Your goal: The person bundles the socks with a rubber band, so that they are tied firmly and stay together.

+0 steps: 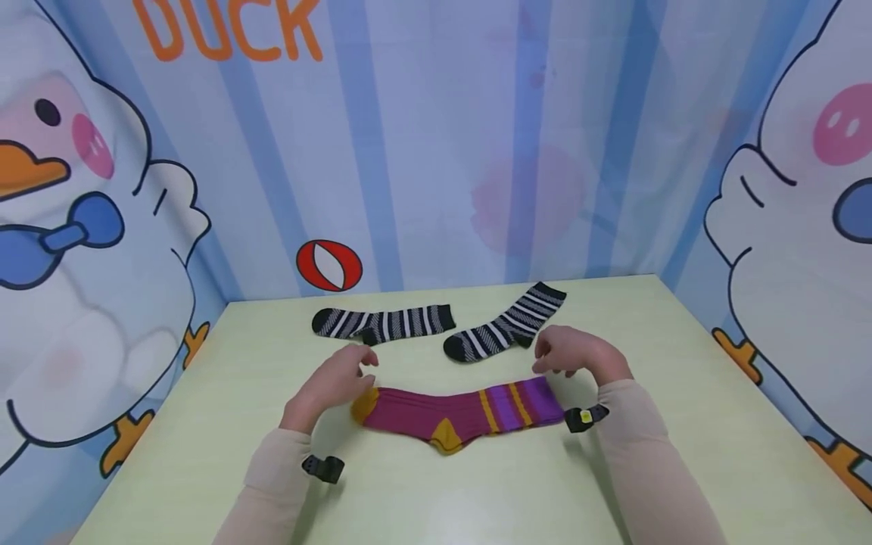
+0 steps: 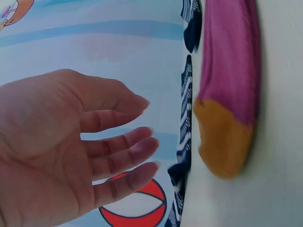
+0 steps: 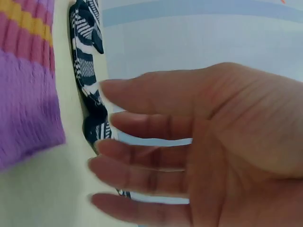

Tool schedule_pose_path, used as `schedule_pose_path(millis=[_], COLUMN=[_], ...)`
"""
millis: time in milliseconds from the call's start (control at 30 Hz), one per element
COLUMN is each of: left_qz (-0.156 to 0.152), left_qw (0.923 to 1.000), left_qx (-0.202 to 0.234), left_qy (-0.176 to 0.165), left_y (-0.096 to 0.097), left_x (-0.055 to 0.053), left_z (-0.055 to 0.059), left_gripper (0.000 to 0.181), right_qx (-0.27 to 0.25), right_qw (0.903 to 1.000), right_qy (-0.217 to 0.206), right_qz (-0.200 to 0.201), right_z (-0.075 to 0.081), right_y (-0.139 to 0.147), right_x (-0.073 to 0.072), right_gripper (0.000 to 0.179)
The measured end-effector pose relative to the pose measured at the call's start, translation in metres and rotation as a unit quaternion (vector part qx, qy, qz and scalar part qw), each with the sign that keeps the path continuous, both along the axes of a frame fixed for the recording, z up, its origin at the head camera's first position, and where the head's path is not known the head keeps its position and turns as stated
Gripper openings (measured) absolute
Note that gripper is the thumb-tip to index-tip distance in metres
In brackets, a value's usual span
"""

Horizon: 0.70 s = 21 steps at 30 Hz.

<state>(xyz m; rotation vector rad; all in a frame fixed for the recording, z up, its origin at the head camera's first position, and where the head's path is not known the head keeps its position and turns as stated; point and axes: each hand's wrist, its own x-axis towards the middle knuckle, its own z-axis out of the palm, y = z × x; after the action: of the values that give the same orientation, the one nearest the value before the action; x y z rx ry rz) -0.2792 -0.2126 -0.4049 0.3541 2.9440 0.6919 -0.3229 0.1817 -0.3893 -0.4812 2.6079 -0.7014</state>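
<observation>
A magenta sock [image 1: 422, 412] with mustard toe and heel and a purple striped cuff lies flat across the table. Above its toe end hovers my left hand [image 1: 341, 375], fingers loosely bent and holding nothing; the left wrist view shows the mustard toe [image 2: 225, 142] apart from the fingertips. My right hand [image 1: 572, 352] is over the cuff end, also holding nothing. In the right wrist view its relaxed fingers stand apart from the purple cuff [image 3: 31, 104]. Farther back lie two black-and-white striped socks, one at left [image 1: 402, 324] and one slanting at right [image 1: 507, 325].
The pale table [image 1: 463, 499] reaches back to a striped blue curtain [image 1: 436, 151]. Printed duck figures cover the side panels, the left one [image 1: 95, 341] and the right one [image 1: 804, 303]. Small black cameras sit on both wrists.
</observation>
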Motion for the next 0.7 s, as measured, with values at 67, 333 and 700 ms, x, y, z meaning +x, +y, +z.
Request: schedule_pose_path(millis=[67,333,700], left_qz=[0.0,-0.003,-0.014], left_qw=[0.9997,0.9973,0.9959], left_qx=[0.011,0.044,0.082], left_qy=[0.021,0.058,-0.036], left_y=[0.007,0.045,0.086], left_x=[-0.004,-0.023,-0.045], left_z=[0.004,0.011,-0.006], left_gripper=[0.025,0.025,0.059], right_qx=[-0.012,0.009,-0.024], right_qw=[0.9998,0.9984,0.983], right_qy=[0.016,0.051,0.169], right_qz=[-0.001,-0.021,-0.068], right_z=[0.003,0.014,-0.004], right_y=[0.003,0.02,0.037], right_x=[-0.005,-0.039,-0.101], right_gripper=[0.029,0.03,0.03])
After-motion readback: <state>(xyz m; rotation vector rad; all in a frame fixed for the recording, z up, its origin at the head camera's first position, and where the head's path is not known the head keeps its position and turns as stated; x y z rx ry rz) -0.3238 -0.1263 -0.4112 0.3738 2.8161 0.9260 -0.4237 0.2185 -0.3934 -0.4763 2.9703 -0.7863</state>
